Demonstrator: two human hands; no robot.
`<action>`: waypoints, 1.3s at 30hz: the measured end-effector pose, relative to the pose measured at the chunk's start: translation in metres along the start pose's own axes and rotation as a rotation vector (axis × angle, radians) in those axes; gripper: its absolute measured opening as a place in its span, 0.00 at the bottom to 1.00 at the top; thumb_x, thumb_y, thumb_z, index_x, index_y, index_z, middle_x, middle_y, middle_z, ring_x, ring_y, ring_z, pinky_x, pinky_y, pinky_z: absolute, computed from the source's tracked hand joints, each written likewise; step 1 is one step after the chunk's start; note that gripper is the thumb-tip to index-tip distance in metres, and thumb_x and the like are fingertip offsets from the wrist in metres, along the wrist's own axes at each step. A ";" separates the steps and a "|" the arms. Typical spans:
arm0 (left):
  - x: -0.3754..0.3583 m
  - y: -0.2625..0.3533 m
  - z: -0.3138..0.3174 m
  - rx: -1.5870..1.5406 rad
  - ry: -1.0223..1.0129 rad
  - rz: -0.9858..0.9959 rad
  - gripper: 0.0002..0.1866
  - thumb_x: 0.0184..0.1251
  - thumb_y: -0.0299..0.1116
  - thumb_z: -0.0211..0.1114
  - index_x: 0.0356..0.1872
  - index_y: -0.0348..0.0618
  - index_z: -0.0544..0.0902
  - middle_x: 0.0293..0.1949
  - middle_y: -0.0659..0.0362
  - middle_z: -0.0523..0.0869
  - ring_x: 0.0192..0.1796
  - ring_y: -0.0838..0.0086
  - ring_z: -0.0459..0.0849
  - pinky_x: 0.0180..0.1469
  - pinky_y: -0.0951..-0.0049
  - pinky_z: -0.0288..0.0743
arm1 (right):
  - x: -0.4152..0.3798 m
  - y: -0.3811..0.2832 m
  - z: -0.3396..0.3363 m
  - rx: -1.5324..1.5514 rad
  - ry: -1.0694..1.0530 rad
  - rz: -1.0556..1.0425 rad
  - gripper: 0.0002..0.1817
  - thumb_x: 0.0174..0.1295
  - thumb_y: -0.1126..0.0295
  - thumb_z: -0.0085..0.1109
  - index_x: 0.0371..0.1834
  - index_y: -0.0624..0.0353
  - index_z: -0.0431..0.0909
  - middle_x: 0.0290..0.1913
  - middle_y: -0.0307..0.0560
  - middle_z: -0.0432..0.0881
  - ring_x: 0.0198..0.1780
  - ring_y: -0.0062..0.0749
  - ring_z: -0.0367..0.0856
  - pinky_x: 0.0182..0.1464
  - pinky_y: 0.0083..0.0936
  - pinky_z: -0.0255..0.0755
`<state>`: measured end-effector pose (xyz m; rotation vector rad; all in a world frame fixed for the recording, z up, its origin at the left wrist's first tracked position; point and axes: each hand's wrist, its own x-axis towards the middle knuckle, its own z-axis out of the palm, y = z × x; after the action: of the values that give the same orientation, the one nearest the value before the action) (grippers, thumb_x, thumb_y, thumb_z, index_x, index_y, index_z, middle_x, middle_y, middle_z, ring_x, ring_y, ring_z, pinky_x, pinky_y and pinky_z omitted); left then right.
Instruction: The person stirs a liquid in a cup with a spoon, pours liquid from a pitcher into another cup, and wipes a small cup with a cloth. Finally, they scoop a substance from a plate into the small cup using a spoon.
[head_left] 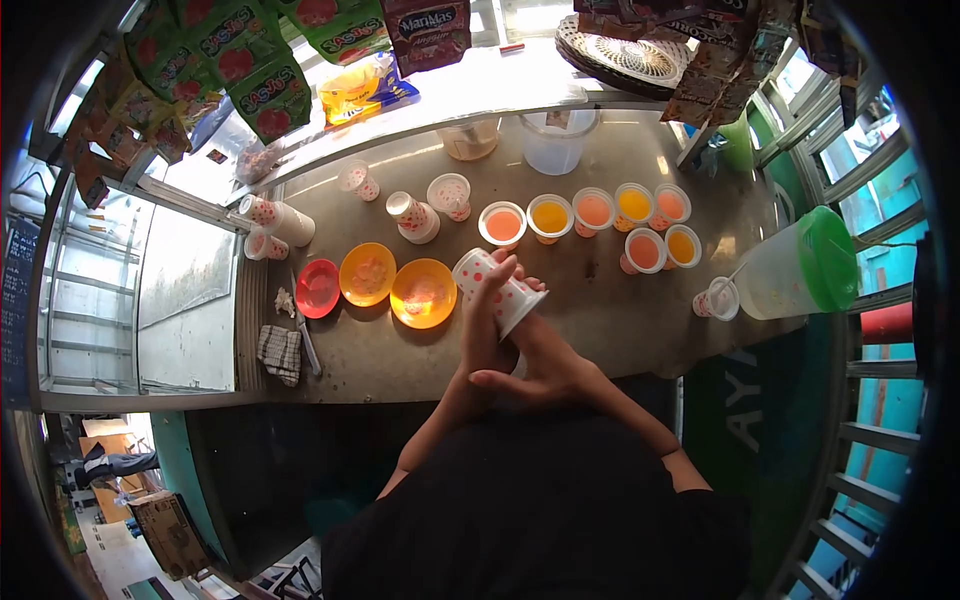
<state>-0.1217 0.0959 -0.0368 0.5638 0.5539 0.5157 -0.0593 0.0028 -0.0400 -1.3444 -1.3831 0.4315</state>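
My left hand (482, 325) is closed around a white paper cup with red dots (513, 296), which lies tilted with its wide rim toward the lower right. My right hand (548, 362) meets the cup at that rim, its thumb stretched out below my left palm; its other fingers are hidden by the cup. Just beyond the hands stands a cup of orange-pink drink (502, 226), beside a cup of yellow drink (550, 217). An orange plate (423, 293) lies close to the left of the held cup.
More filled cups (633, 204) stand on the metal counter (400, 365). A green-lidded pitcher (785, 268) and a cup with a spoon (717, 299) are at right. Stacked cups (411, 217), a red plate (318, 289), a knife (308, 345) and a cloth (280, 354) are left. Sachets (270, 100) hang overhead.
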 end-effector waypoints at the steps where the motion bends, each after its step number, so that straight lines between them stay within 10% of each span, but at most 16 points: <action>1: 0.003 0.000 -0.004 -0.001 0.000 0.006 0.25 0.67 0.40 0.61 0.59 0.38 0.66 0.43 0.54 0.78 0.50 0.63 0.79 0.60 0.61 0.72 | -0.002 0.005 -0.009 0.168 -0.101 0.049 0.36 0.62 0.53 0.60 0.64 0.72 0.64 0.63 0.64 0.69 0.68 0.52 0.64 0.69 0.41 0.54; 8: 0.029 0.029 -0.031 -0.671 -0.127 0.022 0.16 0.66 0.41 0.62 0.43 0.40 0.72 0.36 0.59 0.77 0.42 0.71 0.79 0.51 0.71 0.76 | -0.013 -0.009 -0.010 1.042 -0.098 0.213 0.33 0.65 0.51 0.45 0.64 0.69 0.70 0.68 0.62 0.66 0.71 0.46 0.63 0.69 0.38 0.57; 14: 0.020 0.004 -0.036 -0.250 -0.077 -0.068 0.22 0.70 0.52 0.57 0.47 0.41 0.72 0.42 0.57 0.81 0.45 0.67 0.82 0.53 0.67 0.77 | -0.015 0.006 -0.012 -0.191 -0.059 -0.176 0.34 0.61 0.61 0.61 0.65 0.74 0.66 0.69 0.65 0.64 0.68 0.53 0.67 0.68 0.41 0.62; 20: 0.015 -0.016 -0.065 -0.756 -0.227 -0.287 0.22 0.72 0.50 0.55 0.51 0.41 0.69 0.46 0.53 0.78 0.52 0.65 0.79 0.58 0.62 0.75 | -0.023 0.001 0.003 -0.203 -0.169 0.027 0.38 0.57 0.57 0.67 0.63 0.74 0.66 0.66 0.66 0.64 0.69 0.58 0.63 0.69 0.43 0.60; 28: -0.024 -0.017 -0.031 0.012 0.056 0.033 0.22 0.73 0.49 0.55 0.55 0.42 0.69 0.44 0.54 0.79 0.49 0.67 0.80 0.57 0.66 0.75 | -0.007 0.008 0.022 -0.492 -0.265 -0.064 0.40 0.62 0.45 0.57 0.57 0.79 0.67 0.63 0.73 0.63 0.65 0.66 0.65 0.67 0.47 0.62; 35: -0.033 -0.048 -0.094 0.407 0.134 0.187 0.24 0.76 0.52 0.48 0.57 0.40 0.71 0.48 0.56 0.80 0.50 0.70 0.80 0.56 0.69 0.73 | -0.012 0.019 0.022 0.149 -0.279 0.217 0.32 0.66 0.46 0.53 0.47 0.72 0.76 0.47 0.64 0.79 0.51 0.56 0.76 0.57 0.40 0.67; 39: -0.032 -0.030 -0.117 0.101 0.236 0.094 0.27 0.73 0.44 0.55 0.66 0.42 0.64 0.59 0.52 0.74 0.58 0.70 0.77 0.57 0.66 0.73 | -0.034 0.038 0.034 0.467 -0.093 0.315 0.24 0.70 0.54 0.51 0.42 0.69 0.81 0.42 0.56 0.83 0.42 0.41 0.81 0.48 0.32 0.72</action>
<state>-0.2082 0.0964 -0.1277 0.6315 0.7837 0.6514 -0.0791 -0.0014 -0.0982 -1.1591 -1.0554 0.9747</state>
